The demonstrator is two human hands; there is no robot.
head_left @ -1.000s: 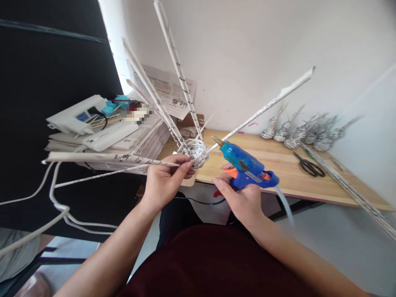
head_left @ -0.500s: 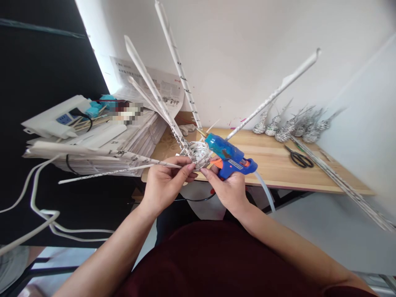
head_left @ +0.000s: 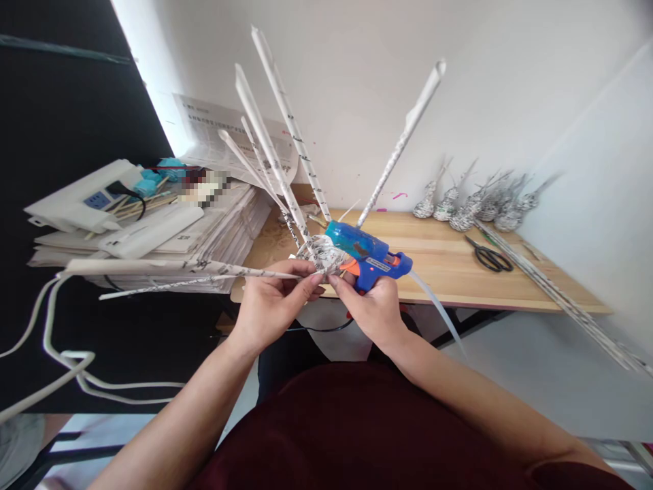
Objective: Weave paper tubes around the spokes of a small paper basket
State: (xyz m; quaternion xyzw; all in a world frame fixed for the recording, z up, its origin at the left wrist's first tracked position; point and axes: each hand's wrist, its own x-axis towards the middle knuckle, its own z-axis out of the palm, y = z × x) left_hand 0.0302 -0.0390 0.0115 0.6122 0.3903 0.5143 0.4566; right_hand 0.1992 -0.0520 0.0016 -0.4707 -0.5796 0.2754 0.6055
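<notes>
A small round basket woven from rolled newspaper is held up near the table's front edge, several long paper tubes fanning up from it. My left hand pinches its near rim between thumb and fingers, at the base of a paper tube that runs out left. In my right hand is a blue hot glue gun with an orange trigger, its nozzle pointing left over the basket. My right thumb and fingertips also touch the near rim. The glue gun and fingers hide part of the basket.
Several woven paper pieces stand at the table's back right, near black scissors and long paper rods. At left, a stack of paper bears a power strip. White tubing or cable hangs at far left.
The basket has turned slightly, so its right-hand tube now stands steeper and further left. The glue gun has shifted a little left and down with my right hand. My left hand keeps its pinch.
</notes>
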